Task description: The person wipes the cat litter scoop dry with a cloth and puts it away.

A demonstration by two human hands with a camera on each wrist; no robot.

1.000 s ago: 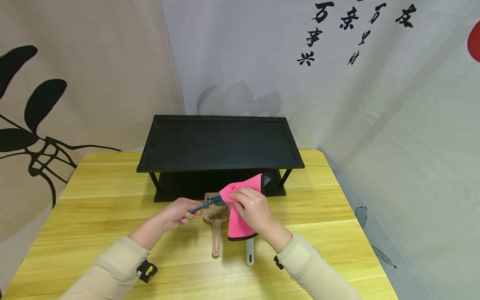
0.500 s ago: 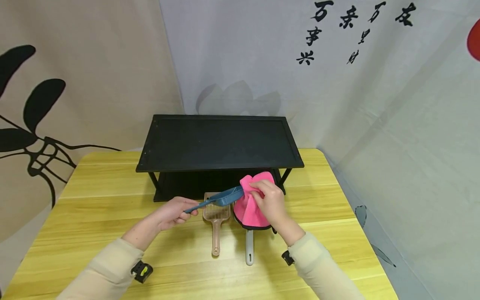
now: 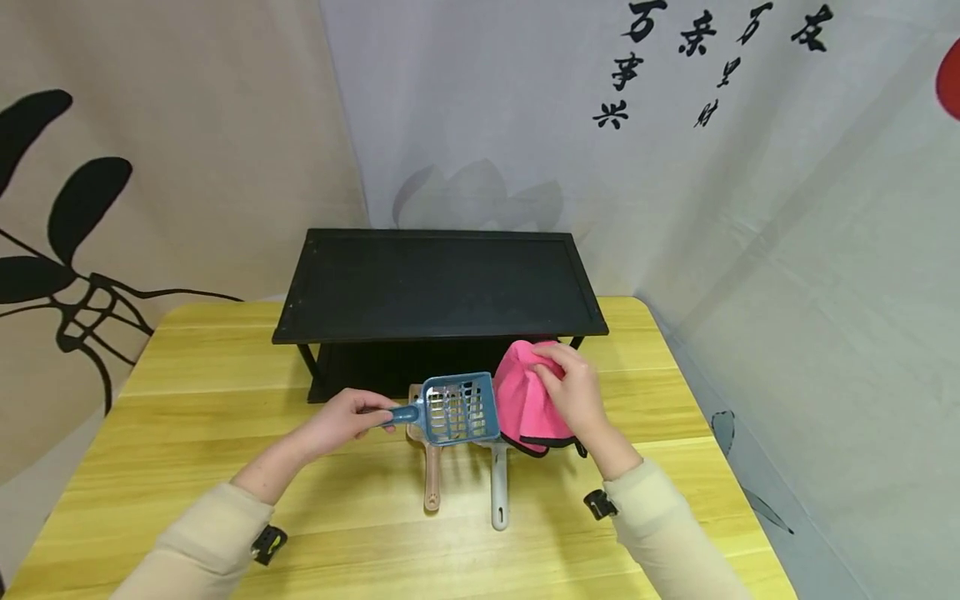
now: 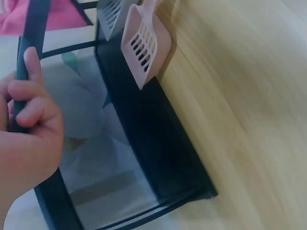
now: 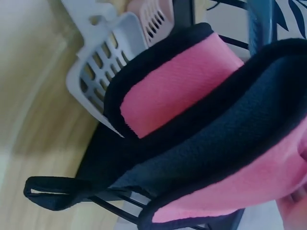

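Observation:
My left hand [image 3: 348, 419] grips the handle of a blue slotted litter scoop [image 3: 459, 410], its head tilted with the slots facing the head camera. Just right of the scoop, my right hand [image 3: 573, 392] pinches the top of a pink cloth [image 3: 521, 396]. In the right wrist view the cloth has black edging, a dark underside and a hanging loop [image 5: 53, 191]. Below the blue scoop lie a beige-pink litter scoop [image 3: 432, 479] and a light grey one [image 3: 499, 492], handles toward me. The head view partly hides both their heads.
A black two-tier shelf [image 3: 442, 283] stands at the back of the wooden table [image 3: 637, 517]. The heads of the lying scoops reach its lower tier. Behind hangs a printed fabric backdrop [image 3: 750, 208].
My right hand has drawn the cloth off the blue scoop, to the right. My left hand has shifted slightly left, and the scoop has turned so its slotted face shows.

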